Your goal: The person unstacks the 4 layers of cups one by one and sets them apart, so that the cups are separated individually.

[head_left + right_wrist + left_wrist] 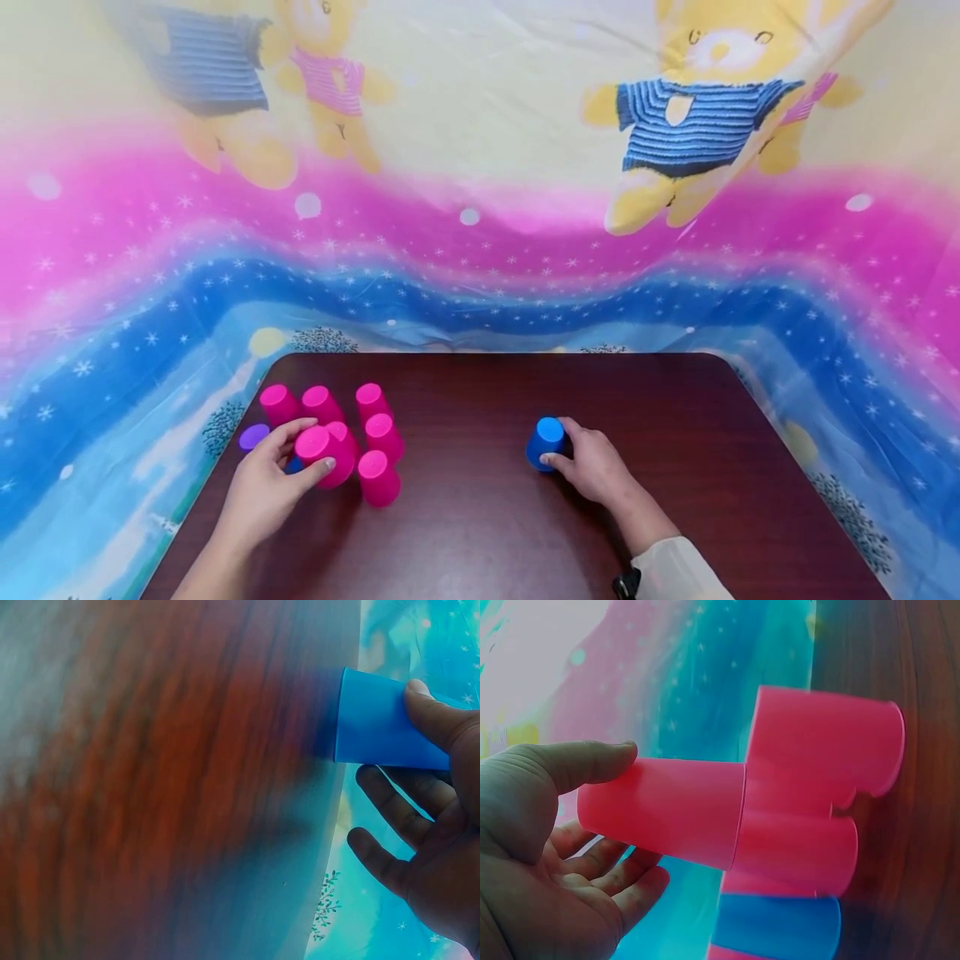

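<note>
In the head view my left hand (258, 496) grips an upside-down pink cup (313, 442) between thumb and fingers. The left wrist view shows this held cup (664, 814) with its rim level with the bases of the pink cups (825, 742) behind it, overlapping their edge. Across the table, my right hand (596, 467) pinches an upside-down blue cup (546, 448) by its side. In the right wrist view the thumb lies on the blue cup (382, 724), its rim close over the tabletop. The remaining fingers are spread below the cup.
Several pink cups (379, 479) stand inverted around the left hand. A purple cup (255, 437) sits at the left edge, and another blue cup (294, 467) is partly hidden by the left hand. The dark wooden table (480, 533) meets a printed cloth backdrop (480, 308).
</note>
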Demonstrator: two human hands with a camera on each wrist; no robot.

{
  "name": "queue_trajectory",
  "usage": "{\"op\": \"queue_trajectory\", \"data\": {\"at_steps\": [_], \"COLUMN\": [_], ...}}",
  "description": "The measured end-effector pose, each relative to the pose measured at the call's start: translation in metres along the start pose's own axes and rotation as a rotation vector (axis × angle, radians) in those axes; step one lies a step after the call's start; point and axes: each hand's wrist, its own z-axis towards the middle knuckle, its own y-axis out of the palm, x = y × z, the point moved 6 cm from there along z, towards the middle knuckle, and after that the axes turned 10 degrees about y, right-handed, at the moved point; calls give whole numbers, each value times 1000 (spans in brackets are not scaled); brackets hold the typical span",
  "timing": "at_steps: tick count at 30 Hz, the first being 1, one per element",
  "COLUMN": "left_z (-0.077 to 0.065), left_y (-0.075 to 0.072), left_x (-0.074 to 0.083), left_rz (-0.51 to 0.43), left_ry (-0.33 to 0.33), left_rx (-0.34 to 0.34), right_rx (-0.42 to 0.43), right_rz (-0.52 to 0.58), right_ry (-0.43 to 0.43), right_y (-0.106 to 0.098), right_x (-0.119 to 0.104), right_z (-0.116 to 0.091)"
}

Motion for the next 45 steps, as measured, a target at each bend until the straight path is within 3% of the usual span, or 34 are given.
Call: {"op": "queue_trajectory", "data": {"at_steps": [9, 14, 21, 24, 32, 45], "left_z": [-13, -20, -25, -24, -24, -21], "left_y": [-17, -25, -33, -35, -37, -35], "left_x": [-35, -57, -95, -107, -121, -132], "left_rz": [-21, -26, -7, -4, 39, 37], "left_ry": [-110, -137, -313, -344, -338, -369], "left_rx": [-7, 27, 19, 21, 62, 64], "right_rx": [-1, 1, -6, -6, -3, 0], "right_rz": [-13, -16, -10, -9, -18, -15], "right_ry": [-8, -7, 1, 6, 10, 8], "right_y": [-2, -2, 0, 1, 1, 2], "right_x": [-1, -1, -1, -1, -1, -1], "right_z": [2, 1, 1, 2, 3, 2]}}
